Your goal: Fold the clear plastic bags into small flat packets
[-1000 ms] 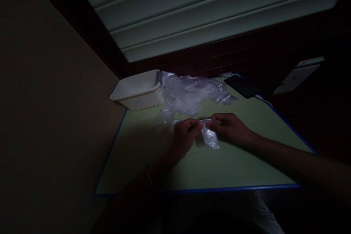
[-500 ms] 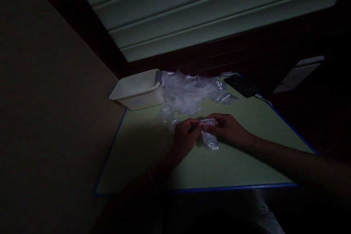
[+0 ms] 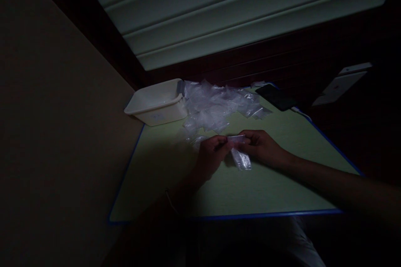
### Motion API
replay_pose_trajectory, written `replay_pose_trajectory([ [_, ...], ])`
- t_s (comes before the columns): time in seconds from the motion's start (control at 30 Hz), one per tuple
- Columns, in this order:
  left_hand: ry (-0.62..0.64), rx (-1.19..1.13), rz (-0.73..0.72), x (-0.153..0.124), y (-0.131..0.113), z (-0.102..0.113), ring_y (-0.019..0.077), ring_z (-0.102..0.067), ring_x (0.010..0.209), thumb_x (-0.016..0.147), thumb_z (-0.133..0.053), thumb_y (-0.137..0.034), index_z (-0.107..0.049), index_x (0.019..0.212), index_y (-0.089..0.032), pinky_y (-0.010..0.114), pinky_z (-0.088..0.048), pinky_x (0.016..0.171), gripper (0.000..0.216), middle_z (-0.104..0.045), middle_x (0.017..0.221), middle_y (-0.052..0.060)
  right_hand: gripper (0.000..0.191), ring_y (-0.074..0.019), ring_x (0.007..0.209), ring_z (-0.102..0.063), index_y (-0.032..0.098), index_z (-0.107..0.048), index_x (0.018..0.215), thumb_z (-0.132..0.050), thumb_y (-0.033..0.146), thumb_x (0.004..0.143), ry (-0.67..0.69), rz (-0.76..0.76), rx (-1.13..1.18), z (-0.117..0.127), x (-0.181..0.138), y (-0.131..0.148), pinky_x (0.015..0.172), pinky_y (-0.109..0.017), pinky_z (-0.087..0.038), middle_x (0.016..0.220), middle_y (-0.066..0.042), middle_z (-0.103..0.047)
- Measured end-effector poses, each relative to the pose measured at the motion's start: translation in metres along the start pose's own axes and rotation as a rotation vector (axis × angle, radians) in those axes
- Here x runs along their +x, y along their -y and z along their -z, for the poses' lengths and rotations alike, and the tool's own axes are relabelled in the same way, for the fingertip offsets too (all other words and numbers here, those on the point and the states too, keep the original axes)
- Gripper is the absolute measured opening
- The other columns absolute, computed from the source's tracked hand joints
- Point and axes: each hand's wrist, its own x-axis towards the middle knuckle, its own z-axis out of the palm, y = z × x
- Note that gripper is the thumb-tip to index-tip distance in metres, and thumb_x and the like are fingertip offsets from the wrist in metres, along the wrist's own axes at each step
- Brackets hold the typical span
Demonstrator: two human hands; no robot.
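Observation:
A small clear plastic bag point(image 3: 241, 160) hangs between my two hands above the table, its upper edge pinched and its lower part shiny. My left hand point(image 3: 213, 152) is closed on the bag's left upper corner, thumb against fingers. From the other side my right hand point(image 3: 261, 147) pinches the right part of the same edge. The two thumbs nearly meet in front of the bag and hide part of it. Just beyond the hands lies a loose pile of clear plastic bags point(image 3: 213, 106).
A white plastic bin point(image 3: 163, 112) stands at the back left, beside the pile. A dark phone point(image 3: 275, 96) with a white cable lies at the back right. The pale green table point(image 3: 266, 192) has a blue edge. A white box point(image 3: 341, 85) is beyond the right edge.
The hands stay in nearly the same place. The thumbs have come closer together over the bag, and its lower part has narrowed and tilted a little to the right.

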Motion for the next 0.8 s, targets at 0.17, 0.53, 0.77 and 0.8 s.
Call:
replay_pose_trajectory([
  [0.17, -0.041, 0.060, 0.001, 0.0002, -0.0001, 0.0007, 0.0070, -0.045, 0.048, 0.076, -0.069, -0.035, -0.064, 0.077, -0.015, 0.019, -0.033, 0.045, 0.021, -0.055, 0.056, -0.003, 0.024, -0.0105, 0.054, -0.051, 0.015, -0.061, 0.080, -0.071, 0.036, 0.074, 0.009, 0.008, 0.037, -0.0006, -0.0006, -0.0012, 0.052, -0.025, -0.038, 0.066, 0.001, -0.061],
  [0.53, -0.063, -0.057, 0.025, 0.0008, -0.0020, -0.0014, 0.0061, -0.046, 0.048, 0.073, -0.071, -0.031, -0.066, 0.084, -0.016, 0.019, -0.033, 0.045, 0.020, -0.058, 0.062, -0.004, 0.033, -0.0107, 0.053, -0.052, 0.014, -0.067, 0.095, -0.069, 0.040, 0.076, -0.040, -0.002, 0.069, -0.0018, -0.0017, 0.0033, 0.050, -0.025, -0.039, 0.068, -0.001, -0.064],
  [0.77, -0.038, -0.193, 0.063, 0.0027, 0.0019, -0.0009, 0.0050, -0.044, 0.046, 0.071, -0.072, -0.029, -0.067, 0.084, -0.015, 0.018, -0.031, 0.042, 0.020, -0.055, 0.059, -0.005, 0.033, -0.0084, 0.048, -0.045, 0.014, -0.067, 0.100, -0.068, 0.038, 0.078, -0.021, 0.001, 0.134, -0.0005, -0.0004, -0.0035, 0.048, -0.024, -0.035, 0.064, 0.001, -0.062],
  [0.8, -0.038, -0.197, 0.067, 0.0024, 0.0020, -0.0011, 0.0049, -0.045, 0.046, 0.071, -0.072, -0.029, -0.067, 0.084, -0.015, 0.018, -0.031, 0.042, 0.020, -0.056, 0.059, -0.005, 0.033, -0.0084, 0.048, -0.045, 0.014, -0.068, 0.100, -0.068, 0.038, 0.078, -0.018, 0.001, 0.132, -0.0006, -0.0005, -0.0037, 0.048, -0.024, -0.035, 0.065, 0.001, -0.063],
])
